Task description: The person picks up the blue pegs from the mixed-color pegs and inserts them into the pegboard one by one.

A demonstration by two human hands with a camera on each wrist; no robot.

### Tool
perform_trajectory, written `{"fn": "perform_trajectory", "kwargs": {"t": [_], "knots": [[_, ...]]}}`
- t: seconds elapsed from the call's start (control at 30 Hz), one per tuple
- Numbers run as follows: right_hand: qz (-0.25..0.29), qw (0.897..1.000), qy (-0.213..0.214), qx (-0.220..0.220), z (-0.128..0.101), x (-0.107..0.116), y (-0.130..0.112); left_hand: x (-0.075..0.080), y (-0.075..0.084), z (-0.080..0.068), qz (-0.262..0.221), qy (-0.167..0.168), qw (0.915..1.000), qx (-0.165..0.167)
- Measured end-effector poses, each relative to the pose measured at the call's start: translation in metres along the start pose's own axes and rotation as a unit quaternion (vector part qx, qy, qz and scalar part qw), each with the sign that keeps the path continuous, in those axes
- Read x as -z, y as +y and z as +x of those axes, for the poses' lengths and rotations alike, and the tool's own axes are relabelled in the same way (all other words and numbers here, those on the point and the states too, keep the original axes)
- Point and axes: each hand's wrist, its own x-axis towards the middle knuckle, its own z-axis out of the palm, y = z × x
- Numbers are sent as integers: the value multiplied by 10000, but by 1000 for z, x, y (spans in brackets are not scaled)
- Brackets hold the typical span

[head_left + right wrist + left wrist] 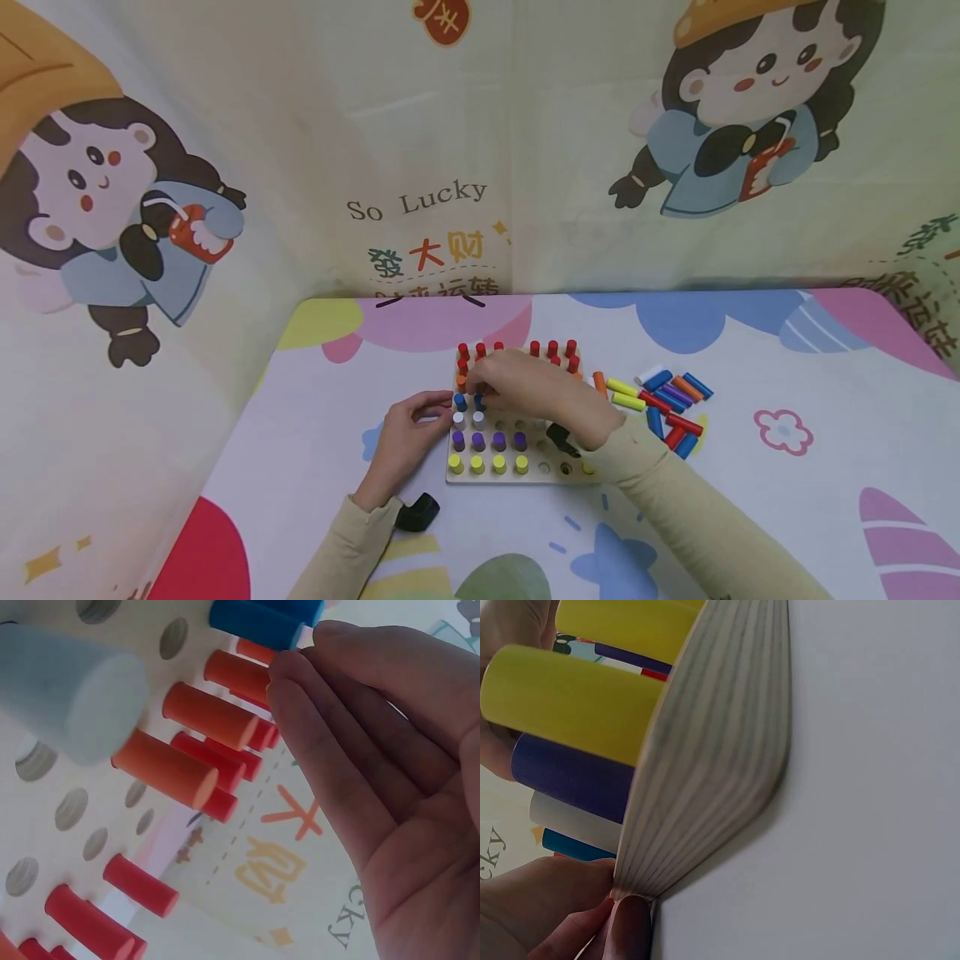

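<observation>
A wooden pegboard point(525, 478) lies on the table with rows of red, orange, blue, white, purple and yellow pegs standing in its holes. At its left edge is my left hand point(405, 433); the left wrist view has thumb and fingers gripping the board's layered edge point(727, 712). My right hand point(525, 385) reaches over the board from the right. Its thumb and fingertips pinch the end of a blue peg point(255, 626) in the blue row, beside another blue peg point(460, 402). A white peg point(75, 690) stands large in the right wrist view's foreground.
Right of the board lies a loose pile of pegs, among them a yellow peg point(628, 402), a red peg point(684, 425) and an orange peg point(687, 388). The patterned tablecloth point(750, 517) runs back to a printed curtain point(570, 208).
</observation>
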Motion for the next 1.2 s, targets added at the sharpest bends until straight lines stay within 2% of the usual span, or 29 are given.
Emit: {"fn": "perform_trajectory", "kwargs": {"t": [0.4,0.63,0.87,1.2], "knots": [[254,9996,142,12,-15,16,0,2,0,0,4,-56,10000,-17],[92,9996,235,98,-23,23,6,2,-1,0,34,-54,9999,137],[153,9990,397,101,-35,26,16,0,0,0,-3,-40,10000,61],[-45,9989,471,37,-49,30,29,0,-1,0,25,-29,10000,86]]}}
